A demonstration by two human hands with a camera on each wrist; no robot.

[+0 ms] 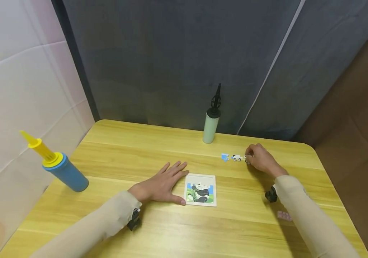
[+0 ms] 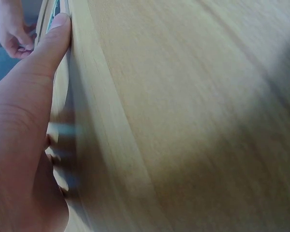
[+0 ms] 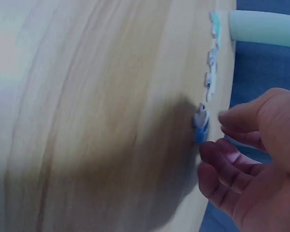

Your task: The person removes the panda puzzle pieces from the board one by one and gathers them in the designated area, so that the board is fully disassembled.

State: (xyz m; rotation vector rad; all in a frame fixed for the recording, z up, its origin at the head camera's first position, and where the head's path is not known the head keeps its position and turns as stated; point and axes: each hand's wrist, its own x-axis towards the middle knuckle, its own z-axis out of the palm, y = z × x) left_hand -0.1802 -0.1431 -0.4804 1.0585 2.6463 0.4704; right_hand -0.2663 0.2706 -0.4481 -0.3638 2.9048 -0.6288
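A small framed jigsaw puzzle [image 1: 200, 190] with a panda picture lies flat on the table, its upper part blank. Beside it my left hand [image 1: 162, 182] rests with spread fingers, the thumb and a fingertip against its left edge. In the left wrist view the thumb [image 2: 58, 36] lies along the frame's edge. Loose puzzle pieces lie in a row farther back: a blue one [image 1: 225, 157], a white-and-black one [image 1: 236, 157] and one [image 3: 201, 126] at my right hand [image 1: 259, 157]. In the right wrist view thumb and fingers are bent around that last piece, with a visible gap.
A pale green hand pump [image 1: 211, 127] with a black nozzle stands at the table's back edge, behind the pieces. At the left is a blue and yellow pump [image 1: 69, 175]. A pink studded block [image 1: 284, 215] lies near my right forearm.
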